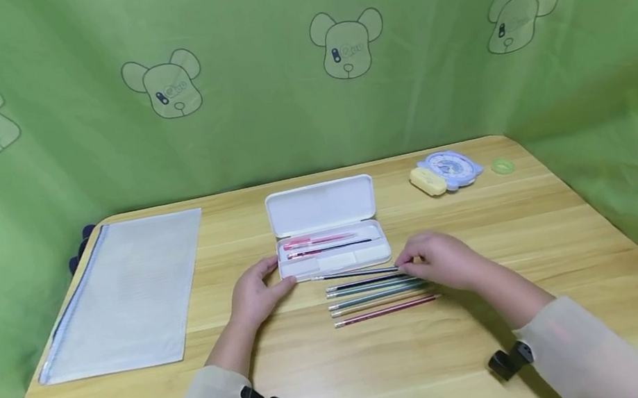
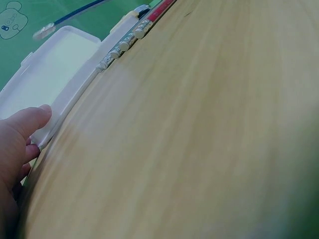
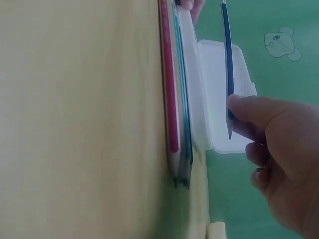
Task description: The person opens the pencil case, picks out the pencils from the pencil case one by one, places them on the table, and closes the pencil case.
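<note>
A white pencil case point(image 1: 320, 207) lies with its lid raised, holding pink and dark pens or pencils point(image 1: 319, 240) and a white block point(image 1: 369, 254). My left hand point(image 1: 255, 294) grips the case's left end, thumb at the front corner and fingers along the side. Between thumb and fingertips, my right hand point(image 1: 444, 262) pinches a dark blue pencil point(image 3: 228, 55) near its sharpened tip. That pencil is raised over the table, just in front of the case, eraser end pointing left. Several more pencils point(image 1: 373, 297) lie side by side below it, with a red pencil point(image 3: 169, 84) nearest me.
At the left lies a pale zippered pouch point(image 1: 120, 296). Toward the back right are a round lilac object point(image 1: 452, 168), a yellow eraser-like block point(image 1: 427, 181) and a small green ring point(image 1: 502, 166). A green printed curtain point(image 1: 282, 128) hangs behind the wooden table point(image 1: 339, 393).
</note>
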Tool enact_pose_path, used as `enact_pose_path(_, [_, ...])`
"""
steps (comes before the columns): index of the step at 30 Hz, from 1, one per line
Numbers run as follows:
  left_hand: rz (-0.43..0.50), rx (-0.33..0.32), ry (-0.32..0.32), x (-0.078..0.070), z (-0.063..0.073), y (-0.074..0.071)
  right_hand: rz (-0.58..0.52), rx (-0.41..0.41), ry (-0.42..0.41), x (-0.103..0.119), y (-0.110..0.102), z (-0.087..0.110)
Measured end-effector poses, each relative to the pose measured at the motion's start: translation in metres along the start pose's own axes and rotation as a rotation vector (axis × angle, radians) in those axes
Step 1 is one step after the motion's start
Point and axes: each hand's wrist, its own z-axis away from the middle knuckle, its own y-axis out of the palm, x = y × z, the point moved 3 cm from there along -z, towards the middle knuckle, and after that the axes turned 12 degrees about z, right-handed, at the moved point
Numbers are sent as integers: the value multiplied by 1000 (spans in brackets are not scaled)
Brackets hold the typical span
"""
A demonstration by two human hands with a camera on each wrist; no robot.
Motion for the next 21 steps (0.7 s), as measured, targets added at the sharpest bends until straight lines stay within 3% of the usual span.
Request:
enact_pose_path(11, [0, 6, 3, 0, -1, 0, 38, 20, -106, 1, 9, 40])
enact_pose_path(21, [3, 12, -11, 1, -1, 0, 55, 36, -142, 0, 16, 50])
